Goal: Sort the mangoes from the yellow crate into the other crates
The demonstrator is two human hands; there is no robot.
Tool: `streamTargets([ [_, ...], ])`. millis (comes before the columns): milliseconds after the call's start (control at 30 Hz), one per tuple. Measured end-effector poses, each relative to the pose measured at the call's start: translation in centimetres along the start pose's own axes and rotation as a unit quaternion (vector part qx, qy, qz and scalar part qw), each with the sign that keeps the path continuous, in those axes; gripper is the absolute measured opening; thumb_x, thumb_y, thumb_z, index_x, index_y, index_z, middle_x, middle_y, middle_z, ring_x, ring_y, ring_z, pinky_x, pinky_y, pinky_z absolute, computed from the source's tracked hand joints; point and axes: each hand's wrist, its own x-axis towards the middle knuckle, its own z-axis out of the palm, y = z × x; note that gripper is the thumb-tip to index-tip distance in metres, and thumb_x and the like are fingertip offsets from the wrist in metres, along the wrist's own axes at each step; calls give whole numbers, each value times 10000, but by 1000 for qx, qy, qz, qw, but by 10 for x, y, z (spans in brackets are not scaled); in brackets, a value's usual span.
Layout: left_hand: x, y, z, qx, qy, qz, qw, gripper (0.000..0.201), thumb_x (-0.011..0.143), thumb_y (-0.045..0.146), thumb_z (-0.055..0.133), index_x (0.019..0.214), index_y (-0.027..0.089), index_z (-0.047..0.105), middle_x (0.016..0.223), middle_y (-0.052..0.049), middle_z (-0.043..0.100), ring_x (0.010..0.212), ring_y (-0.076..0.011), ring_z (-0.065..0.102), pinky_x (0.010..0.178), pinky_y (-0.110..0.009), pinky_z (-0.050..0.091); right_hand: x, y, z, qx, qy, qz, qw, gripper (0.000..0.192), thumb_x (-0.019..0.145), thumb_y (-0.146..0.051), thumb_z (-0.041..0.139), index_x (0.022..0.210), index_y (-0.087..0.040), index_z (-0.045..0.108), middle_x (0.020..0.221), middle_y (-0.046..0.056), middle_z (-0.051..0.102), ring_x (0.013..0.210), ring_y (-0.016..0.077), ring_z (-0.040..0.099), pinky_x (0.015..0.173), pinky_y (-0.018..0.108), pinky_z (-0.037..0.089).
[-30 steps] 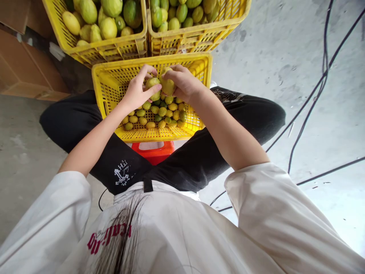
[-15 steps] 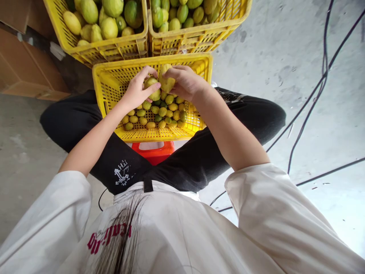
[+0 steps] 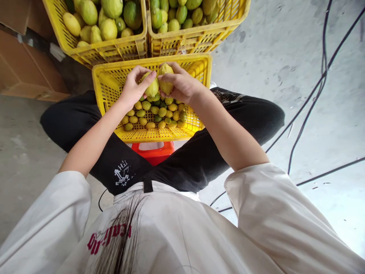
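Note:
My left hand (image 3: 136, 86) is closed around a yellow-green lemon (image 3: 152, 88), thumb lying across its top. Close beside it, my right hand (image 3: 181, 84) grips a second yellow-green lemon (image 3: 165, 88) with a pointed tip. Both lemons are held above a yellow plastic crate (image 3: 110, 110) that stands between my knees. On the crate's floor lie several small yellow and green lemons (image 3: 162, 112), much smaller than the two in my hands. My hands hide part of the crate's far side.
Two more yellow crates, the left crate (image 3: 114, 45) and the right crate (image 3: 196, 37), stand beyond, holding larger lemons (image 3: 108, 29). A red stool (image 3: 155, 154) shows below the near crate. Cardboard boxes (image 3: 25, 64) are at the left; black cables (image 3: 319, 87) cross the floor at the right.
The lemon in my right hand has turned and come lower, its tip now showing differently. The left hand's lemon has also rotated, with the thumb shifted over it.

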Motion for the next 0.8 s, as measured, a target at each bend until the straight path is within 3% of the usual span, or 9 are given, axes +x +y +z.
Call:
streamTargets([
  [100, -1, 4, 1, 7, -1, -15, 1000, 509, 1020, 825, 708, 1059, 332, 588, 720, 9, 604, 1175, -244, 719, 882, -393, 663, 1, -2, -1, 25, 5, 12, 1000, 382, 679, -383, 761, 1011, -346, 577, 968, -18, 704, 1029, 240, 697, 865, 383, 573],
  [233, -1, 7, 2, 0, -7, -18, 1000, 610, 983, 942, 634, 984, 339, 539, 690, -13, 558, 1260, -287, 710, 868, -446, 616, 2, -9, -3, 78, 7, 49, 996, 370, 664, -364, 676, 1021, -343, 581, 975, 8, 716, 1109, 264, 694, 956, 382, 592],
  [300, 0, 7, 2, -5, -6, -25, 1000, 656, 954, 992, 601, 963, 342, 516, 679, -20, 555, 1277, -302, 712, 850, -453, 590, -2, -13, -1, 99, 21, 56, 993, 335, 732, -296, 637, 1058, -327, 566, 1017, 7, 702, 1066, 235, 705, 974, 365, 610],
  [467, 9, 3, -3, -14, -20, -49, 999, 763, 926, 1073, 514, 941, 314, 439, 646, 0, 499, 1284, -245, 688, 861, -409, 552, -16, -19, 12, 134, 60, 50, 988, 78, 1033, -188, 581, 1030, -267, 577, 1002, 27, 646, 952, 195, 672, 950, 345, 655],
  [533, 12, 0, -5, -42, -3, -54, 998, 749, 940, 1034, 576, 921, 302, 415, 654, 10, 514, 1209, -223, 703, 827, -389, 533, -18, -20, 15, 130, 62, 47, 988, 125, 1023, -162, 596, 990, -281, 574, 974, 20, 646, 960, 201, 665, 905, 331, 652],
  [667, 11, 0, -6, -77, 19, -81, 994, 577, 1031, 740, 761, 898, 289, 426, 720, 36, 628, 963, -158, 727, 796, -363, 538, -18, -20, 15, 135, 42, 34, 989, 144, 1056, -157, 565, 981, -280, 574, 961, 6, 645, 936, 185, 633, 826, 283, 607],
  [800, 4, 5, -4, -70, 27, -105, 992, 483, 1026, 549, 807, 816, 277, 467, 733, 8, 686, 804, -202, 756, 683, -381, 564, -16, -16, 13, 128, 34, 14, 991, 204, 1119, -131, 555, 950, -242, 580, 919, -2, 639, 846, 164, 639, 709, 265, 545],
])
